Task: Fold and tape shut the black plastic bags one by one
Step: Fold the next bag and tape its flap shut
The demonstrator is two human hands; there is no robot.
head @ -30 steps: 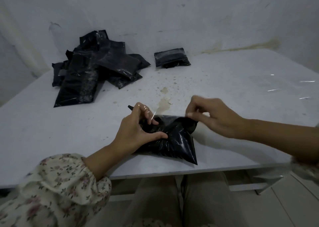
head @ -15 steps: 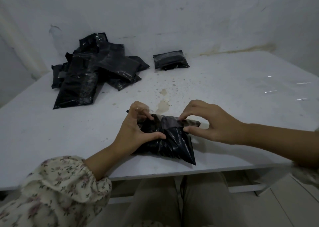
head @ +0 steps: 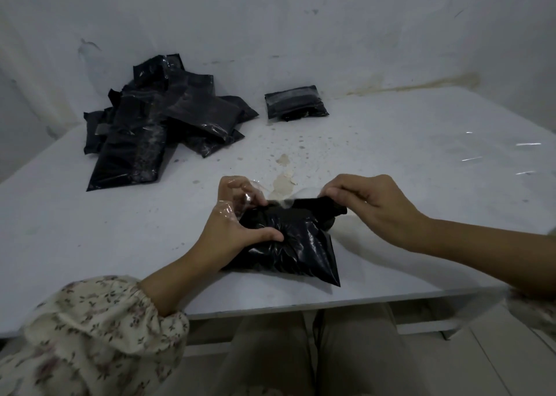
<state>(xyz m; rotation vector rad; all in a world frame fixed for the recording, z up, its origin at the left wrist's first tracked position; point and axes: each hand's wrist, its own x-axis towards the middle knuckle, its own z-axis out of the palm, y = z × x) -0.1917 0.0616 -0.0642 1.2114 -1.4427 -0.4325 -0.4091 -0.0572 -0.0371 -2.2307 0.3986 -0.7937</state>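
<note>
Glossy black plastic bag (head: 294, 245) against a white table (head: 391, 161) speckled brown, blotched with a tan stain (head: 284, 182); cream gathered fabric sleeve (head: 99, 329) scattered with small pink and brown flowers.

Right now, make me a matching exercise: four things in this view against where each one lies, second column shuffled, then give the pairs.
Things
1. held bag
2. pile of bags
3. lone folded bag
4. brown stain

Places
A. far middle of the table, alone
B. near edge, gripped by the left hand and the right hand
C. far left, heaped
D. just beyond the hands

Pairs: 1-B, 2-C, 3-A, 4-D
</note>
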